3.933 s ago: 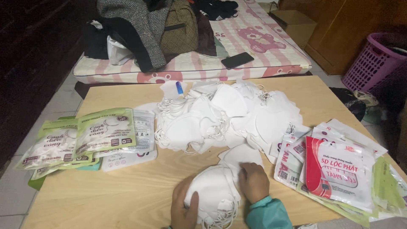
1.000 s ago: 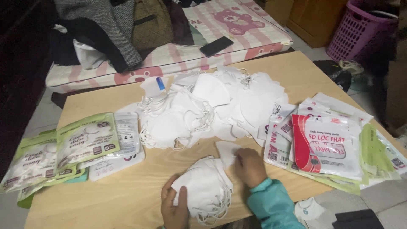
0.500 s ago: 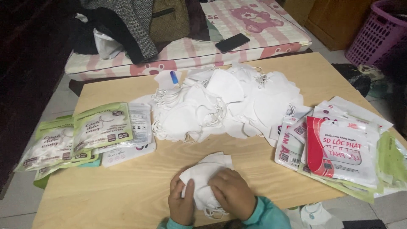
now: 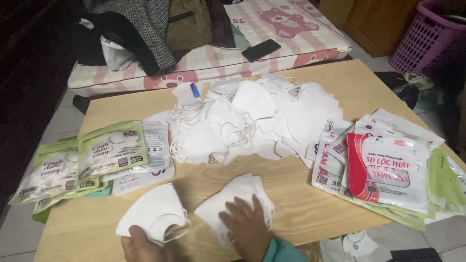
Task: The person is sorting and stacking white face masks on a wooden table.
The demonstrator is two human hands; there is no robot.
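Observation:
My left hand (image 4: 141, 248) grips a single white folded face mask (image 4: 153, 213) at the near edge of a light wooden table (image 4: 291, 184). My right hand (image 4: 247, 225) lies flat on a small stack of white masks (image 4: 235, 199) just to the right of it. A big loose heap of white masks (image 4: 247, 119) covers the middle of the table beyond both hands.
Green mask packets (image 4: 82, 162) lie at the left, red-and-white and green packets (image 4: 388, 167) at the right. Behind the table are a pink mattress (image 4: 291, 29) with clothes, a bag and a black phone (image 4: 261, 49), plus a purple laundry basket (image 4: 427, 36).
Both hands pressed one pile together half a second ago. Now my left hand has drawn one mask off to the left, while my right hand stays on the remaining stack.

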